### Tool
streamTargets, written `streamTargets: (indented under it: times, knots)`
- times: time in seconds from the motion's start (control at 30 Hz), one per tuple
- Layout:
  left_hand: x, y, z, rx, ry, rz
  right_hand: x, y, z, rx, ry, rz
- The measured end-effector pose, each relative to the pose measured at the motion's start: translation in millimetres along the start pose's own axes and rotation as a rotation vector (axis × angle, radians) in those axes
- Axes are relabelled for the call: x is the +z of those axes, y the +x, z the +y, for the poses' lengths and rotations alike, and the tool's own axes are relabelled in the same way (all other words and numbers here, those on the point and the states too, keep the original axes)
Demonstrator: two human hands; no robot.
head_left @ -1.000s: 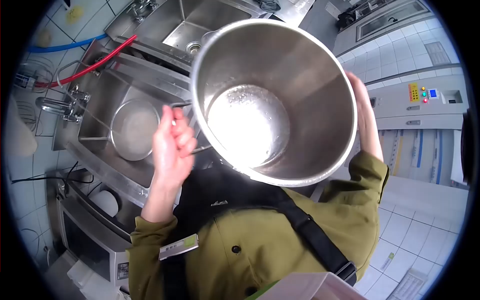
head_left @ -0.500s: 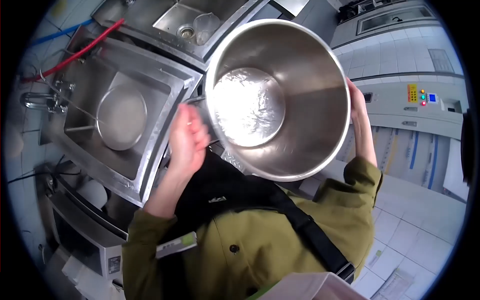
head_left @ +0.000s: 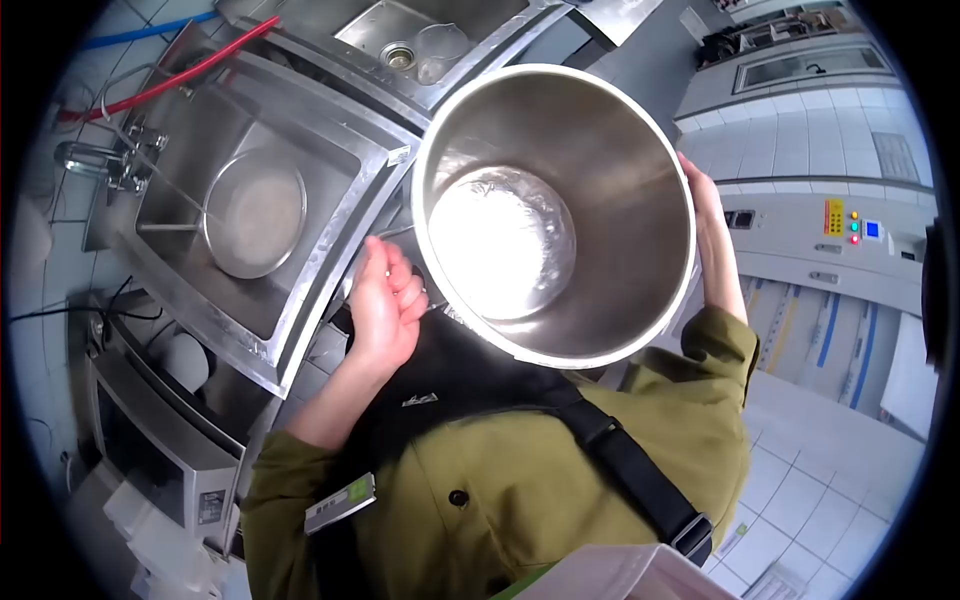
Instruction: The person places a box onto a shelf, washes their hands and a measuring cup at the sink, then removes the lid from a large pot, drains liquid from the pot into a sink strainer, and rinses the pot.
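A tall stainless steel pot is tipped in front of me, its wide mouth facing my camera. Bright reflections fill its round bottom, and I see nothing inside. My left hand is closed at the pot's left side around a thin metal loop handle, mostly hidden by the fingers. On the far right, my right hand holds the pot from outside; most of its fingers are behind the wall. Left of the pot, a round metal bowl with cloudy liquid sits in the sink.
A faucet and a red hose are at the sink's left. A second sink holds a clear container. A steel appliance stands lower left. On the right is a panel with lights.
The view has shifted slightly, so the sinks appear lower and farther right. My left hand has gone from blurred to sharp and sits a little lower. Both hands stay at the pot.
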State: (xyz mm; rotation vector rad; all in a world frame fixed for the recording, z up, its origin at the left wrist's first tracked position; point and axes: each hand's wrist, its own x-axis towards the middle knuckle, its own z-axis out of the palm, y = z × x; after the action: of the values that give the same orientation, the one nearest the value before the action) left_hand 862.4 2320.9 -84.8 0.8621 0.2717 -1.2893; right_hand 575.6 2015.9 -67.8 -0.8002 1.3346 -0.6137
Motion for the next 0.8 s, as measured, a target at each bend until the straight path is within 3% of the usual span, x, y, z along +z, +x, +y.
streamTargets:
  times: [0.2,0.37,0.63,0.73,0.8]
  knots:
    - [19,17,-41,-0.135,-0.021,-0.142,-26,-67,-49,-0.169,0.016,0.145]
    - [-1,5,-39,-0.194,-0.131,-0.074,7,-76,-72,-0.267,-0.347,0.337]
    - [-66,-11,-33,-0.099,-0.301,0.073,101,-42,-69,-0.279,-0.535,0.014]
    - [-81,-13,-16,-0.120,-0.413,0.085,164,-46,-89,-0.414,-0.596,-0.067]
    - [-97,-13,-1,-0.122,-0.476,0.041,212,-55,-102,-0.467,-0.810,-0.096]
